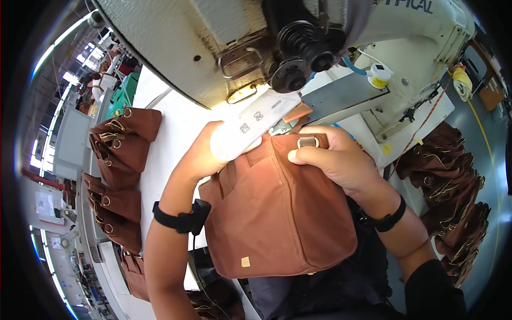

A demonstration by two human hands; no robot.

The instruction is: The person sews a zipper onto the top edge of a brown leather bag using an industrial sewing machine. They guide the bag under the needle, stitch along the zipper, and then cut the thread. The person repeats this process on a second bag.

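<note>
A brown bag (250, 213) hangs tilted in front of me, its upper edge at the sewing machine's needle area. My right hand (341, 162) grips that edge at the right, thumb on the near face beside a strap tab with a metal ring (316, 142). My left hand (205, 152) is at the bag's upper left; a white cover (248, 125) on the machine hides most of its fingers, so its grip does not show. A small light tag (245, 262) sits low on the bag. The needle itself is hidden behind the cover.
The sewing machine (160, 42) fills the top, its narrow arm (346, 101) running right. Similar brown bags (125, 144) stand on the white table (173, 125) at left. More brown pieces (442, 176) are heaped at right. A green bin (126, 93) stands far left.
</note>
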